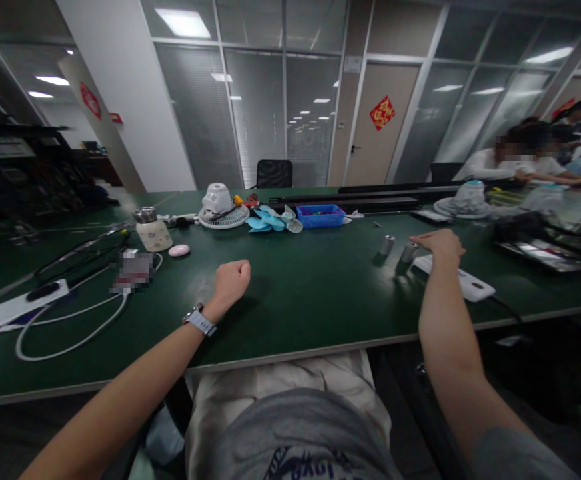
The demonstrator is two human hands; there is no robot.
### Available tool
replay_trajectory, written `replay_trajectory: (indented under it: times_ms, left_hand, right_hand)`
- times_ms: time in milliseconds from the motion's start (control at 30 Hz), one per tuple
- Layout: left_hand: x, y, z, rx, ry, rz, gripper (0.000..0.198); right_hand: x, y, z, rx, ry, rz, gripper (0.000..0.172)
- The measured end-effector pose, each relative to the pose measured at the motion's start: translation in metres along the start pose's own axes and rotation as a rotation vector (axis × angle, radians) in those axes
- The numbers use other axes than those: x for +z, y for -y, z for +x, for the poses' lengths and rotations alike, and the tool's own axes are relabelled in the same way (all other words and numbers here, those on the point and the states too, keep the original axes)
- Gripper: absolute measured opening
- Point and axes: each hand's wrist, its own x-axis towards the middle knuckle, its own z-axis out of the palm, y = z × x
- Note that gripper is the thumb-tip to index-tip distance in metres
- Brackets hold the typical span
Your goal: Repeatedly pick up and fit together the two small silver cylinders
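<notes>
My left hand point(232, 281) is closed in a fist over the left middle of the green table point(290, 300), a watch on its wrist; nothing sticks out of the fist. Off to the right, my right hand point(443, 244) reaches forward with its fingers stretched out to the left. Those fingertips are just over a small silver cylinder point(409, 252); whether they touch it I cannot tell. A second silver cylinder point(387, 245) stands upright a little to its left. Beneath the right wrist lies a white power strip point(474, 288), partly covered by the arm.
Toward the back are a white fan part point(217, 200), light-blue fan blades point(267, 219) and a blue basket point(320, 216). At left stand a cream bottle point(152, 231), a pink oval object point(179, 251) and a white cable point(77, 348). Other people sit at far right.
</notes>
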Motion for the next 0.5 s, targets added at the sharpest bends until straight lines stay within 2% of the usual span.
replay_trajectory:
  times_ms: [200,500]
  left_hand:
    - [-0.0016,-0.0011,-0.0012,0.026,0.013,-0.012,0.029]
    - [0.0005,0.001,0.0,0.045,0.021,0.015,0.029]
  right_hand:
    - [0.0018,0.0003,0.004,0.025,0.018,0.018,0.031]
    - [0.0073,-0.001,0.0076,0.058,-0.026,0.029,0.026]
